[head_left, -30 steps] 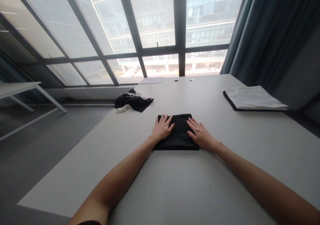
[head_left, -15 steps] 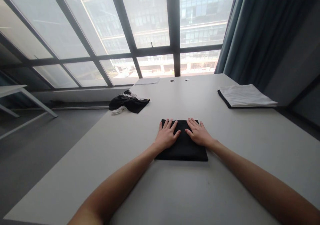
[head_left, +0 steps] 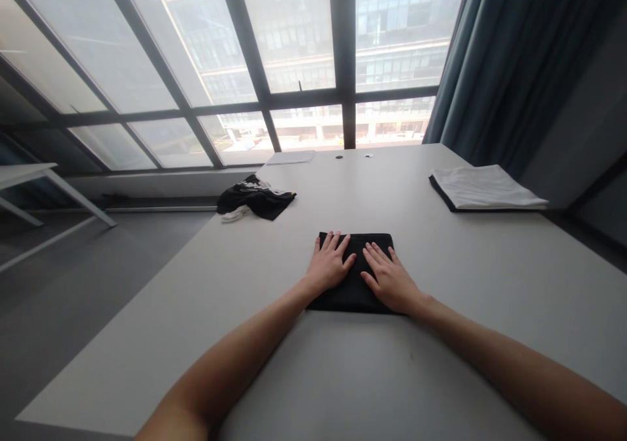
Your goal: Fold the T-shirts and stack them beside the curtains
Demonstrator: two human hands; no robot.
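Note:
A black folded cloth (head_left: 350, 297), squarish and flat, lies on the white table (head_left: 313, 375) in front of me. It looks like a folded garment, though its exact kind does not show. On its left part rests my left hand (head_left: 330, 261), palm down with the fingers spread. My right hand (head_left: 389, 277) lies flat on the right part, fingers stretched toward the far edge and thumb apart. Both palms cover some of the fabric, and the near right corner is partly hidden by my right wrist.
A crumpled black-and-white garment (head_left: 255, 199) lies at the table's left edge. To the right is a stack of folded cloth (head_left: 490, 188), white over black. A pale sheet (head_left: 291, 157) lies at the far end, near the windows. A blue curtain (head_left: 470, 68) hangs behind on the right.
My right hand has slid toward me over the black cloth, away from its far edge. My left hand stays in about the same place on it. The view has shifted slightly.

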